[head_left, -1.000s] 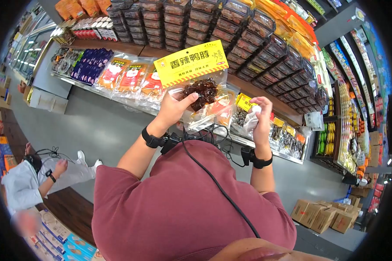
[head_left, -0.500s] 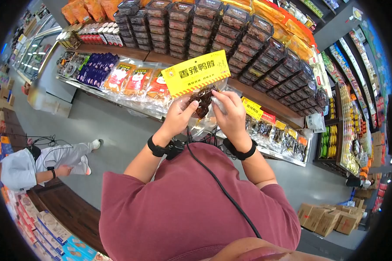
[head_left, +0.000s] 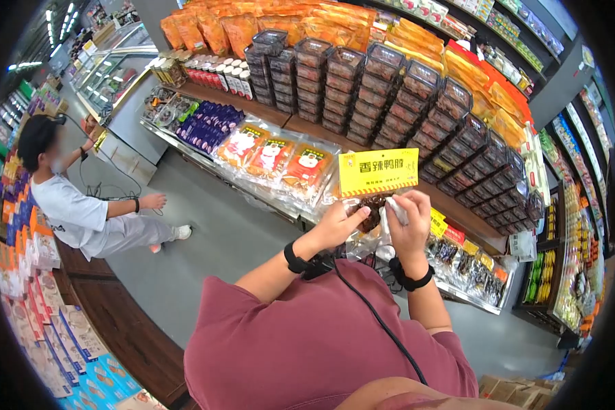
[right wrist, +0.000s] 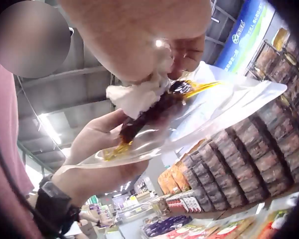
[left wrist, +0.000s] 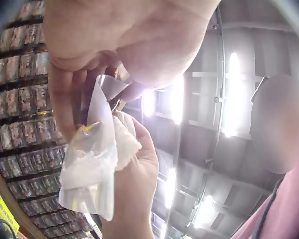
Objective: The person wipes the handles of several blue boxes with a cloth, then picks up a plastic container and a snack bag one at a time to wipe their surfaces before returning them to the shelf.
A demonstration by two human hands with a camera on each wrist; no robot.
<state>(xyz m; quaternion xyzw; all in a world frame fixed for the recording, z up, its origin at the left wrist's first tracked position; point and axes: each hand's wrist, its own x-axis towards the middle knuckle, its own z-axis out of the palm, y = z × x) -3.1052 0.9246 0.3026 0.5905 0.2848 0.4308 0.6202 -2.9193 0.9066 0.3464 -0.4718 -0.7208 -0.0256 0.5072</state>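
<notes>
A clear bag with a yellow header card and dark brown food inside is held up over the shelf edge. The left hand grips its left side, thumb over the dark food. At its right side the right hand pinches a crumpled white tissue against the bag. In the right wrist view the tissue touches the bag beside the dark food. The left wrist view shows the tissue in the right hand, behind the bag's clear end.
Stacked clear boxes stand behind the bag. Flat red-and-white packs and purple packs lie on the shelf to the left. Another person stands at the far left, near a dark wooden display.
The head view has turned, so the shelf and the bag appear further right and lower. The right hand has come in from beside the bag to its right side. More of the other person shows.
</notes>
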